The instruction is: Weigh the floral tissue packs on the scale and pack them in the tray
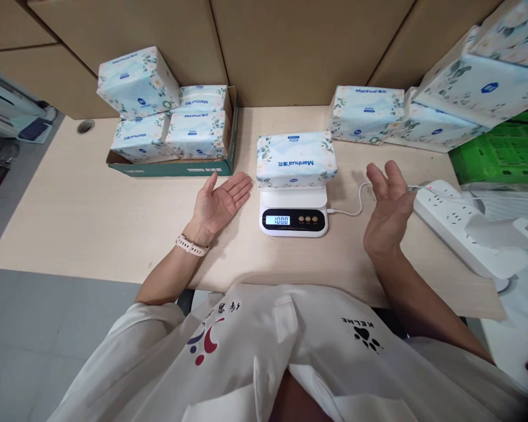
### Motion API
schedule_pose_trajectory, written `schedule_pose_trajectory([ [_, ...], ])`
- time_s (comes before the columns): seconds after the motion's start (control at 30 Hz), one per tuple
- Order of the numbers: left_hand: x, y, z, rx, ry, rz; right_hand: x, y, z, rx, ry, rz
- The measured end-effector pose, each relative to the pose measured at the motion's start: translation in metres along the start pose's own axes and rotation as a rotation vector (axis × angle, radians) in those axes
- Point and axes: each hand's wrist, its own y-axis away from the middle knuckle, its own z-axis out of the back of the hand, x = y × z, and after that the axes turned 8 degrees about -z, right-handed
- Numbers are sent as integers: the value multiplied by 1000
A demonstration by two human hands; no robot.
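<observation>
A pale wooden desk (92,217) carries a green cardboard tray (176,169) of floral tissue packs. A floral white-and-blue tissue pack (295,159) sits on a small white digital scale (294,214) (display lit) at the middle. The left hand (220,202) lies palm-up, fingers spread, beside the scale, holding nothing. The right hand (389,205) hovers open and empty near a white power strip (455,225).

floral-print tissue pack (296,159) lying flat atop white scale (294,215), display reading 100.0, on table between open hands.
</observation>
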Motion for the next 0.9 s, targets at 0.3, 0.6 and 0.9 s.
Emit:
schedule_pose_trajectory([
  [0.3, 1, -2, 2, -18, 7, 4, 4, 0, -5, -75, -14, 10],
  [0.6, 1, -2, 1, -49, 19, 6, 6, 0, -7, -99, -50, 26],
  [0.9, 0, -3, 0, -70, 19, 14, 4, -1, -8, -111, -83, 18],
])
